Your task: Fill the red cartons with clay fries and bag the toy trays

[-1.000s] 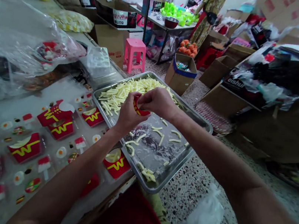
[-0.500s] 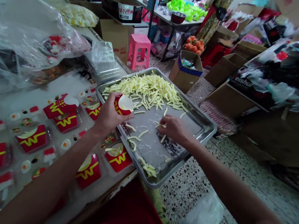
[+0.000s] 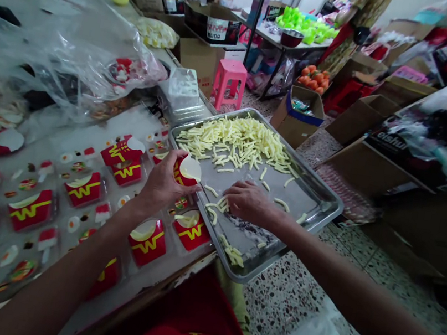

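My left hand (image 3: 166, 182) is closed around a small red french fry carton (image 3: 188, 170) with a white inside, held at the left rim of the metal tray (image 3: 327, 206). Inside the tray, my right hand (image 3: 249, 200) is lowered with curled fingers, its fingertips on a few pale yellow french fries (image 3: 222, 205). A large heap of french fries (image 3: 240, 139) lies at the tray's far end, with loose ones scattered nearer. Below my left hand, a red carton with fries (image 3: 191, 231) sits in a clear plastic sheet on the table.
More red cartons (image 3: 82, 189) and small food-shaped pieces fill the plastic sheets on the left. Clear plastic bags (image 3: 77, 50) lie behind them. A pink stool (image 3: 229, 84) and an open cardboard box (image 3: 298, 117) stand beyond the tray. A person (image 3: 357, 31) stands at the back.
My right hand has moved left and nearer across the tray, onto loose fries. My left hand keeps the carton at the tray's rim. The whole view has shifted, with more table showing.
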The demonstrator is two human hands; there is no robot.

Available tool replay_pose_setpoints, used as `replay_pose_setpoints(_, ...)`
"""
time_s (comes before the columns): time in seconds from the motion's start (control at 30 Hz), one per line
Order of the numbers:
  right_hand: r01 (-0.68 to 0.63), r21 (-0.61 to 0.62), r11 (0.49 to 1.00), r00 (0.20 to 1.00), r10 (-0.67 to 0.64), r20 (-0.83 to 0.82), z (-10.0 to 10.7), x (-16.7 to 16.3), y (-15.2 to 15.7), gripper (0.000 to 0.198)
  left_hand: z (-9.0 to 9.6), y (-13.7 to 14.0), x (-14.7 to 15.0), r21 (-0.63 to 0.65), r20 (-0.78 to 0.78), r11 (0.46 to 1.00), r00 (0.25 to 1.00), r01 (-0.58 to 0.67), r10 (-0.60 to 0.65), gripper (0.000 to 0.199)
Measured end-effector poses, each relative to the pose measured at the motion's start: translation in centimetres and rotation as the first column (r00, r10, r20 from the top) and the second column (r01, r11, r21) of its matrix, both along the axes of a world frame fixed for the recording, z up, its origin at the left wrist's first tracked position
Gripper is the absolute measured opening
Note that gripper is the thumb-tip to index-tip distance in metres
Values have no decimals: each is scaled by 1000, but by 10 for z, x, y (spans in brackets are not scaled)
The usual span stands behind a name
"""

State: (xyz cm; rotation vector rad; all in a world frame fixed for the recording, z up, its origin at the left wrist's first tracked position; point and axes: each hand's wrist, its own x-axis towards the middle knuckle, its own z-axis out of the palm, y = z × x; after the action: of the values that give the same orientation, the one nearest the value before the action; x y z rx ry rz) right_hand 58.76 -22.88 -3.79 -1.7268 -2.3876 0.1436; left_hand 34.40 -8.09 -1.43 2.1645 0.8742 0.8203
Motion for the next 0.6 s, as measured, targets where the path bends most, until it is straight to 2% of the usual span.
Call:
replay_pose_setpoints(0.07, 26, -32, 999, 1000, -26, 1, 0, -6, 10, 15, 1, -3, -8, 12, -28, 1000, 1000, 8, -8, 76)
replay_pose_setpoints(0.13, 154, -47, 987, 984, -158, -81, 1, -12, 19, 12, 0, -3, -15, 51, -58, 999, 998, 13, -10, 74)
replay_pose_setpoints(0.23, 369, -51, 928, 905, -371, -208, 1, -26, 32, 8, -4, -3, -19, 85, -137, 996, 990, 25, -13, 76)
replay_pose_setpoints(0.3, 373, -43, 927, 912, -374, -169, -3, -39, 42, 9, -4, -4, -20, 72, -208, 997, 978, 28, -13, 78)
replay_pose_setpoints(0.4, 274, -35, 961, 961, -275, -41, -12, -52, 54, 12, 1, -9, -21, 37, -302, 998, 953, 47, -34, 77)
replay_pose_setpoints(0.47, 286, -33, 958, 958, -287, -15, -13, -55, 57, 14, 8, -13, -20, 20, -360, 999, 932, 47, -36, 74)
replay_pose_setpoints(0.57, 380, -15, 925, 923, -380, -64, -1, -58, 57, 12, 16, -20, -15, 56, -428, 998, 904, 33, -5, 70)
replay_pose_setpoints(0.6, 375, 4, 927, 923, -373, -91, 6, -61, 57, 10, 17, -21, -11, 78, -437, 996, 900, 43, -5, 68)
